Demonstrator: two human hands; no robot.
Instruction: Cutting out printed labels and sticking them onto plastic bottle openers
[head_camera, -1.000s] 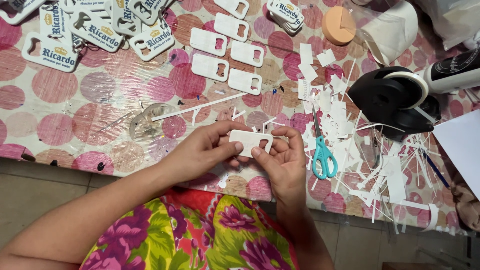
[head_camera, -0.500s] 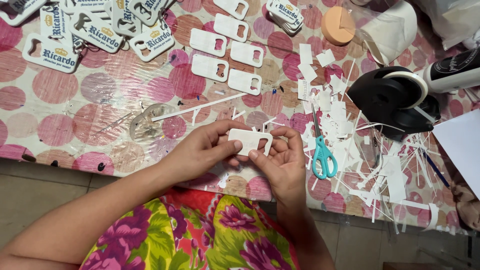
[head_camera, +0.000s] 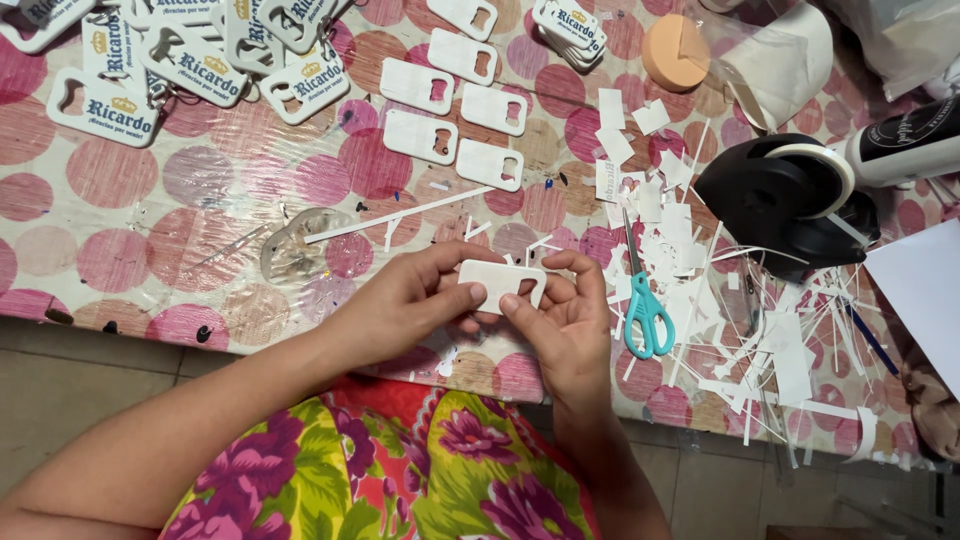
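Surface: pink-dotted plastic cloth over the table (head_camera: 120, 260), its near edge running across the lower frame, tiled floor below.
Printed pile: white rectangular tags with dark lettering (head_camera: 190, 60), upper left, well apart from the hands.
Left hand (head_camera: 405, 305): fingers curled shut on the left end of the small white rectangular plastic tag with a cut-out slot (head_camera: 503, 283), thumb on top.
Tag position: centre of the frame, held just above the table's near edge.
Right hand (head_camera: 565, 325): fingers pinch the tag's right end from below.
Risk: the pinch looks light; a slip could drop the tag past the edge onto the lap or floor.
Blank tags: four white slotted ones (head_camera: 455, 125), above centre.
Clutter: teal-handled scissors (head_camera: 645, 310) just right of the hands, white paper offcuts (head_camera: 700, 280), black tape dispenser (head_camera: 780, 200); offcuts could stick or snag.
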